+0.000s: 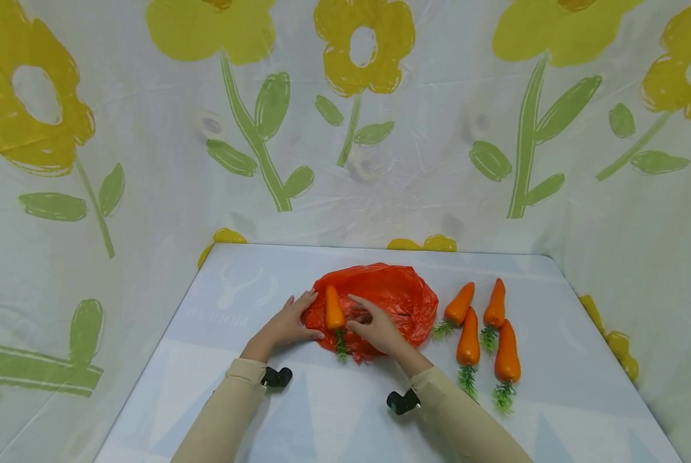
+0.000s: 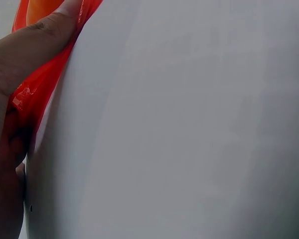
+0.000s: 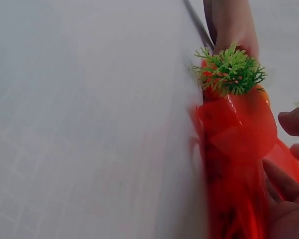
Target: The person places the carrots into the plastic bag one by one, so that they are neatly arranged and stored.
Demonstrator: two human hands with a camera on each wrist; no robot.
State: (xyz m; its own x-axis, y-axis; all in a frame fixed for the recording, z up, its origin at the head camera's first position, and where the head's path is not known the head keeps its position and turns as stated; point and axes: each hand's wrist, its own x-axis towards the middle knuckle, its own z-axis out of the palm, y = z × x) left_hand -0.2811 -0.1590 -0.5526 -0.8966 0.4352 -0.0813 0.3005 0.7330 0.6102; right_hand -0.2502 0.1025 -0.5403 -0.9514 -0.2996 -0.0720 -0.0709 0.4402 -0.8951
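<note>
A red plastic bag [image 1: 406,302] lies spread on the table, with one orange toy carrot [image 1: 334,314] on its left part. The carrot's green leafy top [image 3: 231,72] points toward the person and hangs at the bag's near edge. At the bag's left edge, my left hand [image 1: 290,321] holds the plastic, its thumb [image 2: 37,45] lying over the red film in the left wrist view. My right hand [image 1: 380,329] hovers over the bag just right of the carrot, fingers bent loosely and apart, with nothing between them in the right wrist view.
Several more orange toy carrots [image 1: 469,341] with green tops lie on the table [image 1: 322,418] right of the bag. A white curtain [image 1: 426,141] with yellow flowers surrounds the table. Small black devices [image 1: 403,402] sit at both wrists.
</note>
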